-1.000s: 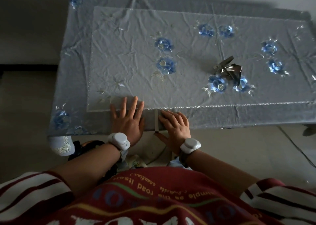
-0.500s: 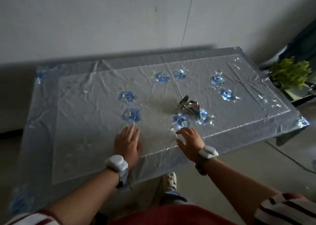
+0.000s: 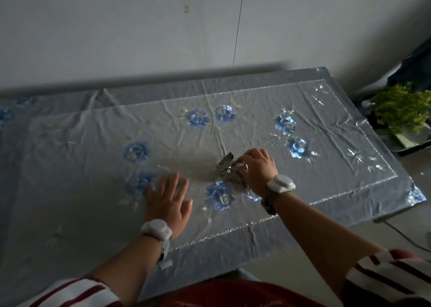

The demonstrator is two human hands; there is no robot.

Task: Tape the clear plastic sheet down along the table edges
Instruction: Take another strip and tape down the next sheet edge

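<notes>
A clear plastic sheet [image 3: 98, 204] lies wrinkled over a grey tablecloth with blue embroidered flowers on the table [image 3: 363, 210]. Near the middle sits a small heap of cut tape strips [image 3: 225, 166], shiny and crumpled. My right hand [image 3: 257, 170] is curled over the right side of that heap, fingers closed on the strips. My left hand [image 3: 169, 200] rests flat on the sheet, fingers spread, to the left of the heap. Both wrists wear white bands. A short tape piece [image 3: 165, 264] hangs at the near edge under my left wrist.
A green leafy plant [image 3: 403, 107] stands on a low surface past the table's right end. The wall runs close behind the far edge. A cable [image 3: 405, 236] trails on the floor at the right near corner.
My hands left the near edge and moved onto the sheet. My right hand reached forward and closed on the tape strips; my left hand slid to the middle. The view lifted toward the wall.
</notes>
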